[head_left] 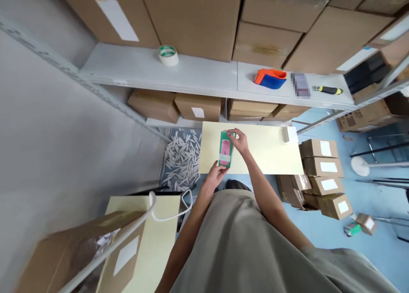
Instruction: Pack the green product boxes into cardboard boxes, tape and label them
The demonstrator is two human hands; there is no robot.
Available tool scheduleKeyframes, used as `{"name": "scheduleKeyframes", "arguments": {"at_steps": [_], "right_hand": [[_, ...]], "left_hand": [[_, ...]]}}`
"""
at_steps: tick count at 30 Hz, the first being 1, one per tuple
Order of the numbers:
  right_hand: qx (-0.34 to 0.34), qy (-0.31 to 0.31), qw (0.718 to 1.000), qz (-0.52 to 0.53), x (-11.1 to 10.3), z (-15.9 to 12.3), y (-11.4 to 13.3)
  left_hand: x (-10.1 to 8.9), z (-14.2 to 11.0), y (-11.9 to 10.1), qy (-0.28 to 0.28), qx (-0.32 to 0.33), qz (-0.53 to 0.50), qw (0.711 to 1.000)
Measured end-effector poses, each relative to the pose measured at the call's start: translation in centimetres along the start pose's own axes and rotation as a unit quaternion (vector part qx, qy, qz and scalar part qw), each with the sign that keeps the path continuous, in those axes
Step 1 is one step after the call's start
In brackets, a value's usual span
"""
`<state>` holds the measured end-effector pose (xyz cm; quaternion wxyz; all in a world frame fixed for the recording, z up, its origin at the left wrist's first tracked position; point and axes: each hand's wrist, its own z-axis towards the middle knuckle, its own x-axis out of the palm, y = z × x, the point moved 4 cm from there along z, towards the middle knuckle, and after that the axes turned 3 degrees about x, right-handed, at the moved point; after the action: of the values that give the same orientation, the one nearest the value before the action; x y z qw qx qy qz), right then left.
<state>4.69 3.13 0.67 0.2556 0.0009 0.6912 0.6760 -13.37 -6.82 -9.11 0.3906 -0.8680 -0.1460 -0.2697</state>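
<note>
A slim green box [225, 149] with a pink front and a pale band near its bottom lies over the cream tabletop [265, 152]. My left hand [215, 176] grips its lower end, the thumb along the left edge and the fingers below. At the upper right corner, my right hand [239, 141] has its fingertips pinched on the top end of the box. Whether the top flap is open is too small to tell. A small white box [290, 134] stands at the right end of the tabletop.
On the shelf [204, 73] ahead are a tape roll [168, 55], an orange and blue tape dispenser [270, 78] and a yellow-black cutter [330, 90]. White strips [182, 158] fill a bin at left. Cartons [326, 165] are stacked at right; another carton [121, 250] stands at lower left.
</note>
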Motion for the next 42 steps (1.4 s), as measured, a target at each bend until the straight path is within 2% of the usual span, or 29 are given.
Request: {"name": "scheduleKeyframes", "arguments": {"at_steps": [4,9,12,15,21,25,30,36,40,42], "right_hand": [[0.023,0.0,0.999,0.027,-0.4,2.5,0.9],[0.003,-0.017,0.999,0.043,-1.9,4.8,1.5],[-0.006,-0.019,0.999,0.038,-2.7,6.7,1.7],[-0.022,-0.001,1.0,0.014,-2.8,8.5,1.9],[-0.066,0.048,0.997,-0.001,-0.1,9.9,2.4],[-0.058,0.069,0.996,0.009,1.8,10.2,1.5],[-0.023,0.117,0.988,0.096,3.0,10.7,0.1],[0.04,0.165,0.965,0.198,3.9,11.4,0.4],[0.005,0.175,0.967,0.186,4.2,11.5,1.5],[-0.025,0.179,0.972,0.152,4.2,11.2,2.0]], "left_hand": [[2.8,0.7,-0.7,0.059,-0.047,-0.062,0.995],[4.1,1.9,-2.9,0.073,-0.046,-0.07,0.994],[4.3,2.5,-4.4,0.055,-0.027,-0.078,0.995],[4.5,3.1,-5.5,0.013,-0.005,-0.09,0.996],[5.0,4.1,-5.9,-0.057,0.04,-0.109,0.992],[4.6,4.2,-5.1,-0.084,0.037,-0.158,0.983],[3.1,3.2,-5.3,-0.132,0.023,-0.238,0.962],[2.8,2.6,-6.1,-0.119,0.012,-0.222,0.968],[2.6,2.1,-6.0,-0.114,0.062,-0.195,0.972],[2.3,1.7,-5.9,-0.132,0.086,-0.183,0.971]]}}
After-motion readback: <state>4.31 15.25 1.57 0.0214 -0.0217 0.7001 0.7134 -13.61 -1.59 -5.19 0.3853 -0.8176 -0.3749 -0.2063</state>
